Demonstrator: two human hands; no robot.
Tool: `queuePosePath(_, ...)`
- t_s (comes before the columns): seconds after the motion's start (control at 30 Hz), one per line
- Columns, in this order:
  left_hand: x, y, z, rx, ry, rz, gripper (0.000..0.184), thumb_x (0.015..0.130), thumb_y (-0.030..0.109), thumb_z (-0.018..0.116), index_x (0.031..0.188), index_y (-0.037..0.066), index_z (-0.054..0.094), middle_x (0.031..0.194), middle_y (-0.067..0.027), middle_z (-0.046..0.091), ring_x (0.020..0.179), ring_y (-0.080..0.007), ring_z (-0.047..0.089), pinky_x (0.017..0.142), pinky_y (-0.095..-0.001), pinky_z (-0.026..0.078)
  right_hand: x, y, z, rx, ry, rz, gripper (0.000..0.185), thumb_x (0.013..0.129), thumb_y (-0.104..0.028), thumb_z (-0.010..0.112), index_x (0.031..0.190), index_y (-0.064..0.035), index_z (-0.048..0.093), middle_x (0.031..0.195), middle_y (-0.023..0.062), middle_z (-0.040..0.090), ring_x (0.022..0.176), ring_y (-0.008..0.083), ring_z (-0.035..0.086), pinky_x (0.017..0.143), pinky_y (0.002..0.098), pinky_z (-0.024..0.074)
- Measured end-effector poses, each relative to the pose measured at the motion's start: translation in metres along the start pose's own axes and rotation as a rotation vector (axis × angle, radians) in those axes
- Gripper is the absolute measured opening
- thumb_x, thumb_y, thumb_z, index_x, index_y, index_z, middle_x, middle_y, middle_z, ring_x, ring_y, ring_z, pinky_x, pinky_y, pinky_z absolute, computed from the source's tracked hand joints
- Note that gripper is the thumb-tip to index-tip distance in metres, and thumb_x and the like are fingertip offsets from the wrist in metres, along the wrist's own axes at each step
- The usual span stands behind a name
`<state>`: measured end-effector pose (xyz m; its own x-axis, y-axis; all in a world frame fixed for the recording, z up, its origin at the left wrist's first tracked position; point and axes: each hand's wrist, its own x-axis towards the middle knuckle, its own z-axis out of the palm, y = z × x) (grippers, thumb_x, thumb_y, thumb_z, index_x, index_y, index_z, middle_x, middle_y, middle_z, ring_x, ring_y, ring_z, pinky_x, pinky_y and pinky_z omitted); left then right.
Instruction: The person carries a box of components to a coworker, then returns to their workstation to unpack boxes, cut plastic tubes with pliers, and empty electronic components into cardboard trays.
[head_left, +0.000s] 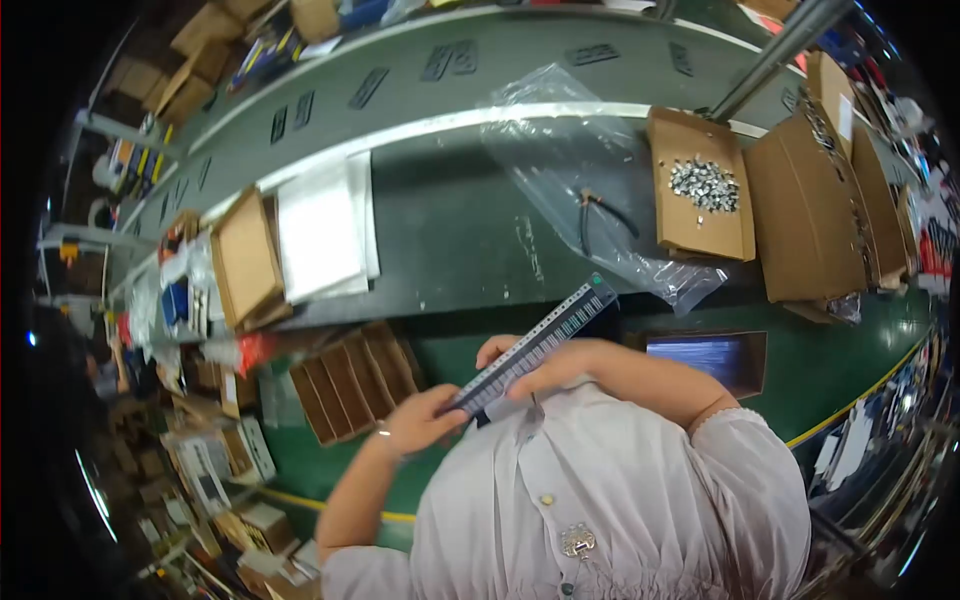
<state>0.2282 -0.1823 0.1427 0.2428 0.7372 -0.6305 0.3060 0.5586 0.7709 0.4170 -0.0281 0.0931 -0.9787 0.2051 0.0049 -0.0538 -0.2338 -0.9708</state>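
A long, narrow dark panel with rows of small slots, like a patch panel (pixel 545 338), is held slantwise in front of my chest. It has a pale strip along one edge and a green dot near its far end. My left hand (pixel 421 421), with a bracelet on the wrist, is closed on the near end. Closed around the middle is my right hand (pixel 548 371), its thumb side over the panel and fingertips showing past the opposite edge. Beyond, cutting pliers (pixel 606 212) with dark handles lie on a clear plastic bag (pixel 545 160) on the green bench (pixel 450 220).
A shallow cardboard tray (pixel 705 240) of small metal parts stands at right, beside a large carton (pixel 808 205). White sheets (pixel 322 225) and an open box (pixel 245 260) are at left. A divided carton (pixel 355 383) sits below the bench. Flat dark pieces lie along the conveyor (pixel 520 58).
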Motion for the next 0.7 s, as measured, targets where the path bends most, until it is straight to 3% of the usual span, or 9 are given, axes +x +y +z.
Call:
queuePosePath(0.03, 0.018, -0.005, 0.005, -0.035, 0.071, 0.008, 0.020, 0.080, 0.019, 0.049, 0.089, 0.002, 0.046, 0.068, -0.0040, 0.051, 0.055, -0.0089, 0.050, 0.050, -0.0221, 0.042, 0.009, 0.004, -0.021, -0.266, -0.201, -0.151, 0.035, 0.070, -0.015, 0.060, 0.099, -0.0034, 0.045, 0.082, 0.0054, 0.053, 0.074, 0.0162, 0.053, 0.066, 0.0271, 0.0432)
queuePosePath(0.07, 0.030, -0.015, 0.014, -0.088, 0.148, 0.008, 0.017, 0.080, 0.018, 0.049, 0.086, 0.003, 0.045, 0.065, -0.0035, 0.051, 0.051, -0.0084, 0.048, 0.047, -0.0216, 0.041, 0.009, -0.007, -0.047, -0.416, -0.137, 0.036, 0.041, 0.065, -0.015, 0.064, 0.102, -0.0044, 0.049, 0.093, 0.0088, 0.053, 0.088, 0.0214, 0.051, 0.076, 0.0310, 0.0413)
queuePosePath(0.13, 0.046, -0.026, 0.021, -0.091, 0.321, 0.054, 0.017, 0.080, 0.018, 0.047, 0.085, 0.002, 0.045, 0.060, -0.0033, 0.050, 0.047, -0.0096, 0.048, 0.044, -0.0215, 0.040, 0.005, 0.068, -0.123, -0.749, 0.767, 0.176, 0.047, 0.062, -0.027, 0.065, 0.100, -0.0038, 0.049, 0.103, 0.0134, 0.048, 0.097, 0.0255, 0.046, 0.081, 0.0328, 0.0372)
queuePosePath(0.2, 0.057, -0.016, 0.015, -0.010, 0.365, 0.099, 0.017, 0.081, 0.019, 0.047, 0.083, 0.002, 0.044, 0.060, -0.0039, 0.051, 0.046, -0.0096, 0.049, 0.043, -0.0214, 0.040, -0.007, 0.064, -0.165, -1.220, 1.151, 0.404, 0.060, 0.060, -0.033, 0.066, 0.108, -0.0053, 0.042, 0.109, 0.0136, 0.043, 0.103, 0.0275, 0.040, 0.086, 0.0344, 0.0334)
queuePosePath(0.3, 0.061, -0.012, 0.016, -0.082, 0.496, 0.156, 0.017, 0.080, 0.019, 0.047, 0.081, 0.002, 0.044, 0.062, -0.0052, 0.054, 0.046, -0.0091, 0.049, 0.044, -0.0204, 0.040, -0.008, 0.071, -0.168, -1.388, 1.110, 0.693, 0.073, 0.056, -0.036, 0.068, 0.113, -0.0059, 0.035, 0.111, 0.0144, 0.038, 0.103, 0.0309, 0.037, 0.088, 0.0362, 0.0297)
queuePosePath(0.4, 0.061, -0.010, 0.015, -0.115, 0.517, 0.178, 0.018, 0.080, 0.019, 0.048, 0.081, 0.002, 0.044, 0.063, -0.0058, 0.055, 0.046, -0.0086, 0.049, 0.044, -0.0203, 0.040, 0.008, 0.067, -0.171, -1.261, 1.007, 0.839, 0.078, 0.053, -0.038, 0.070, 0.113, -0.0042, 0.033, 0.111, 0.0151, 0.036, 0.105, 0.0322, 0.035, 0.086, 0.0369, 0.0331)
queuePosePath(0.57, 0.067, 0.009, 0.011, -0.029, 0.492, 0.190, 0.022, 0.081, 0.025, 0.047, 0.083, 0.003, 0.045, 0.062, -0.0034, 0.056, 0.046, -0.0100, 0.052, 0.045, -0.0212, 0.040, 0.001, 0.081, -0.210, -1.106, 1.024, 0.949, 0.051, 0.060, -0.022, 0.063, 0.101, -0.0020, 0.041, 0.095, 0.0143, 0.045, 0.085, 0.0254, 0.049, 0.071, 0.0323, 0.0420)
queuePosePath(0.63, 0.072, 0.013, 0.009, 0.005, 0.492, 0.195, 0.022, 0.081, 0.025, 0.047, 0.082, 0.004, 0.045, 0.061, -0.0033, 0.056, 0.046, -0.0102, 0.052, 0.045, -0.0212, 0.040, -0.019, 0.046, -0.214, -0.274, 0.997, 0.646, 0.039, 0.062, -0.015, 0.056, 0.096, -0.0019, 0.043, 0.081, 0.0112, 0.048, 0.072, 0.0231, 0.051, 0.065, 0.0316, 0.0414)
queuePosePath(0.7, 0.076, 0.019, 0.007, 0.038, 0.480, 0.212, 0.022, 0.081, 0.025, 0.047, 0.082, 0.004, 0.046, 0.061, -0.0032, 0.056, 0.046, -0.0103, 0.052, 0.045, -0.0212, 0.040, -0.040, 0.009, -0.178, -0.418, 1.136, 0.337, 0.037, 0.061, -0.013, 0.054, 0.094, -0.0031, 0.043, 0.073, 0.0111, 0.049, 0.070, 0.0232, 0.052, 0.063, 0.0318, 0.0414)
